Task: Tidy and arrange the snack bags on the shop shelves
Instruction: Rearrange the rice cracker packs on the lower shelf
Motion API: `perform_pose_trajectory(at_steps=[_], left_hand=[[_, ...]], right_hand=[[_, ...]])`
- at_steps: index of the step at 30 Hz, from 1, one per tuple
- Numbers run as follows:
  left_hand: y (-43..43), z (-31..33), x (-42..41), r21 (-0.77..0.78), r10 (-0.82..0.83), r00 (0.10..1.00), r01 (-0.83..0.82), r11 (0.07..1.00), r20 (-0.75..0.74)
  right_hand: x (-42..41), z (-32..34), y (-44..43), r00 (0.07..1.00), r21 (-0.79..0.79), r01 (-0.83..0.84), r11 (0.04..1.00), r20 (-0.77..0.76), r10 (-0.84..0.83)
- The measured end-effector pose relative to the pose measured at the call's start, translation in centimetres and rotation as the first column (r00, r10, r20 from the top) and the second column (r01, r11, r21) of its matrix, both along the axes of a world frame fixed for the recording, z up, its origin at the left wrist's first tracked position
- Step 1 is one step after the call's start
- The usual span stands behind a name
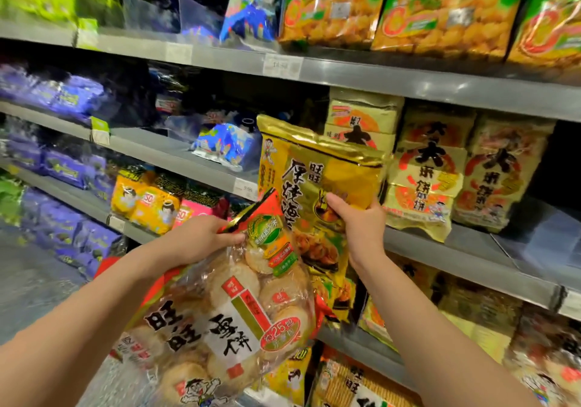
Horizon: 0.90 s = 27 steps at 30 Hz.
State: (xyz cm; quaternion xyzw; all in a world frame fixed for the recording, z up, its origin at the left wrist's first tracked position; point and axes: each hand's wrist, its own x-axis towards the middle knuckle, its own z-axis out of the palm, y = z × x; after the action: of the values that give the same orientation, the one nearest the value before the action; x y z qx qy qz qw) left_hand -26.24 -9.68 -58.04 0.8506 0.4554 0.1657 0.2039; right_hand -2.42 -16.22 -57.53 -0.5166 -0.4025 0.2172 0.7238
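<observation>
Nearest, the left hand (201, 237) grips the red top edge of a clear cracker bag (226, 312), fingers curled round the seal with the thumb on the front. The bag hangs tilted below the hand, and round pale crackers show through the film. Just beyond, the right hand (361, 221) holds a gold bag (317, 170) upright. Its thumb presses the front and its fingers are wrapped behind the right edge. The gold bag's lower left is covered by the cracker bag's red corner.

The gold bag stands in front of the shelf (456, 249), just left of the stacked yellow bags (424, 180) that sit on it. Further left on the same level a blue bag (226, 145) lies flat. Orange bags (147, 202) sit one level down, with blurred purple bags (63, 92) at the far left. Green bags (440, 7) line the top level, above a price tag (283, 64).
</observation>
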Motion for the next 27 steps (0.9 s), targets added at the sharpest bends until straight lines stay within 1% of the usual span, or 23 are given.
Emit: perform_pose_trajectory(at_steps=[5, 9, 11, 16, 20, 27], left_hand=[[2.0, 1.1, -0.5, -0.013, 0.034, 0.999, -0.034, 0.999, 0.023], [3.7, 2.3, -1.6, -0.064, 0.078, 0.994, -0.074, 0.995, 0.076], [4.3, 3.0, -1.9, -0.047, 0.092, 0.994, -0.089, 0.995, 0.057], [6.2, 4.5, -2.5, 0.016, 0.109, 0.994, -0.109, 0.994, 0.006], [8.5, 5.0, -2.8, 0.015, 0.112, 0.994, -0.112, 0.994, -0.002], [11.4, 5.6, -1.3, 0.009, 0.074, 0.996, -0.073, 0.997, -0.044]], right_hand=[[-2.4, 2.9, 3.6, 0.997, 0.043, 0.014, 0.999, 0.072, -0.017], [-3.4, 6.1, 6.4, 0.996, 0.085, -0.029, 0.996, 0.088, 0.022], [-3.7, 7.5, 7.8, 0.996, 0.118, -0.059, 0.991, 0.08, 0.049], [-4.3, 9.9, 11.1, 0.995, 0.161, -0.047, 0.986, 0.09, 0.033], [-3.6, 10.5, 13.1, 0.993, 0.187, -0.031, 0.982, 0.115, 0.009], [-2.6, 9.6, 15.2, 0.988, 0.149, -0.004, 0.989, 0.15, -0.019]])
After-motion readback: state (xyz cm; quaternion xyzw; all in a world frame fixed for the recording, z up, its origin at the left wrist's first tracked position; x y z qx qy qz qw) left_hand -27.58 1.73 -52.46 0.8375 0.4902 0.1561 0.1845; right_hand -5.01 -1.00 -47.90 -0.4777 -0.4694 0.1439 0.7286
